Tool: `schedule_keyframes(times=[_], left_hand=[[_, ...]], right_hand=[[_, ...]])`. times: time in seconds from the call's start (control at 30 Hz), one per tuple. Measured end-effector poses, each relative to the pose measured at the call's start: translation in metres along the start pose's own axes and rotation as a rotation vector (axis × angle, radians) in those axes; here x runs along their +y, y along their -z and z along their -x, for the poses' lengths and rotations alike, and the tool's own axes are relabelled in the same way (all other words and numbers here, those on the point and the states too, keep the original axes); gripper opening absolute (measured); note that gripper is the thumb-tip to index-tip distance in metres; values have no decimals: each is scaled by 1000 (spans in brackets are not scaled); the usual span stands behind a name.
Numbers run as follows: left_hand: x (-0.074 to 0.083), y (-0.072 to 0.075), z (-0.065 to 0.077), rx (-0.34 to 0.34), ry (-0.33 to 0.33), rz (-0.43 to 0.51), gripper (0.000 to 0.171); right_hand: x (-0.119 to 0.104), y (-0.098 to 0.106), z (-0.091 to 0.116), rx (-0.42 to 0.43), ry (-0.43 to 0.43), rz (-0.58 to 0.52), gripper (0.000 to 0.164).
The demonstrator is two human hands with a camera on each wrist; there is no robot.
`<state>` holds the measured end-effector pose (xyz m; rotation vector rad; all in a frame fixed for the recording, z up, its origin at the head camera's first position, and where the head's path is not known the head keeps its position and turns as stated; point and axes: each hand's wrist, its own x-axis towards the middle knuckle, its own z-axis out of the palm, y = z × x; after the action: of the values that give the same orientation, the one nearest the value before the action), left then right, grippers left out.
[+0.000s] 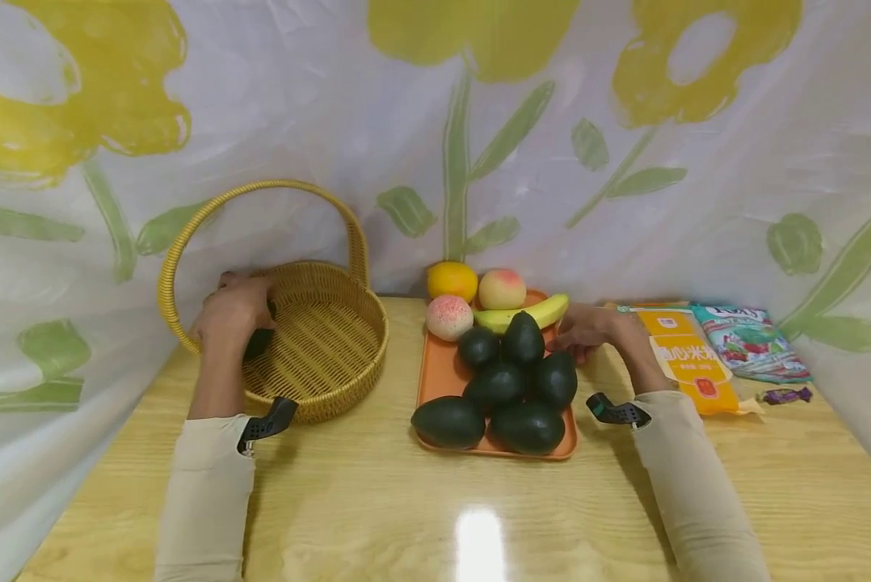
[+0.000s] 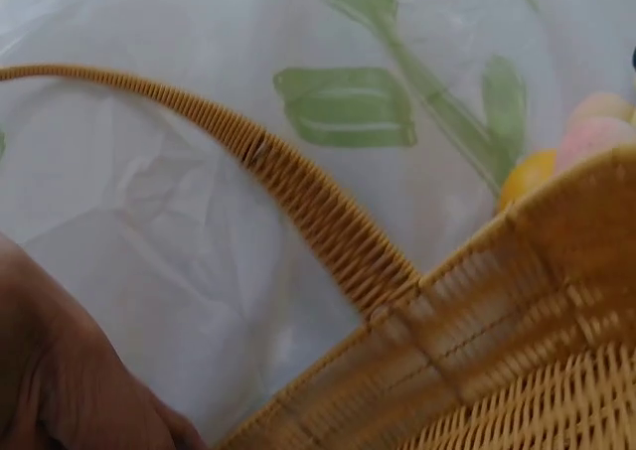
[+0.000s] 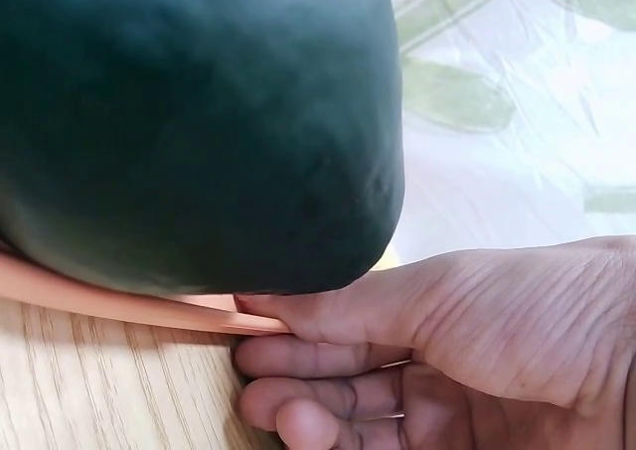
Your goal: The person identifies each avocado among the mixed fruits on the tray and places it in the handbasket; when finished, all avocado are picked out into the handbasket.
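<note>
In the head view my left hand (image 1: pixel 232 311) grips the back-left rim of the wicker basket (image 1: pixel 366 376), its thumb to the inner side. A dark green avocado (image 1: pixel 259 344) lies inside the basket beside this hand, partly hidden by it. My right hand (image 1: pixel 588 327) holds the right edge of the orange tray (image 1: pixel 424 388). In the right wrist view its thumb lies on the tray's rim and its curled fingers are below, close under an avocado (image 3: pixel 219 142). Several avocados (image 1: pixel 526 427) fill the tray's front and middle.
Behind the avocados are a banana (image 1: pixel 530 314), two peaches (image 1: pixel 450 317) and a yellow lemon-like fruit (image 1: pixel 452 280). At right lie an orange food packet (image 1: pixel 690 364), a teal candy bag (image 1: pixel 751 343) and a small purple wrapped candy (image 1: pixel 786 395). A flowered sheet (image 1: pixel 319 97) hangs behind the table.
</note>
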<state>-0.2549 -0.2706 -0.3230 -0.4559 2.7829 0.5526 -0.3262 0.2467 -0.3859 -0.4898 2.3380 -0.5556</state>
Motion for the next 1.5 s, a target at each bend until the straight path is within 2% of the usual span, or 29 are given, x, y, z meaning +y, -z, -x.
schedule_keyframes(times=[0.1, 0.13, 0.2, 0.3, 0.43, 0.57, 0.67, 0.9, 1.07, 1.17, 1.3, 1.5], left_hand=[[-9, -1, -2, 38, -125, -71, 56], [-11, -2, -3, 56, -140, -78, 51], [-10, -4, -6, 87, -148, -74, 46], [-6, -9, -12, 108, -124, -53, 42], [-3, -13, -20, 140, -104, 0, 42], [-6, -15, -22, 142, -141, 8, 46], [-9, -14, -21, 131, -167, -16, 50], [-6, -5, -12, 119, -185, -16, 72], [-2, -1, -6, 139, -225, -8, 67], [1, 1, -4, 168, -284, -18, 58], [11, 7, 1, 214, -411, -45, 50], [35, 17, 18, 196, -572, -93, 51]], right_hand=[[-1, -1, 0, -4, -4, 7, 34], [-2, 0, 1, -3, -6, 10, 34], [-3, 0, 2, -1, -6, 12, 34], [-4, 2, 4, -5, -7, 7, 35], [-1, 3, 5, 1, 3, 25, 36], [3, 1, 4, 11, 1, 30, 36], [5, -1, 2, 8, 4, 29, 36], [1, -1, 3, -3, 28, 48, 41], [1, 1, 5, 8, 19, 55, 43], [5, 0, 1, 9, 23, 53, 40], [6, 1, -1, 8, 30, 68, 35], [3, 4, 2, 12, 20, 73, 36]])
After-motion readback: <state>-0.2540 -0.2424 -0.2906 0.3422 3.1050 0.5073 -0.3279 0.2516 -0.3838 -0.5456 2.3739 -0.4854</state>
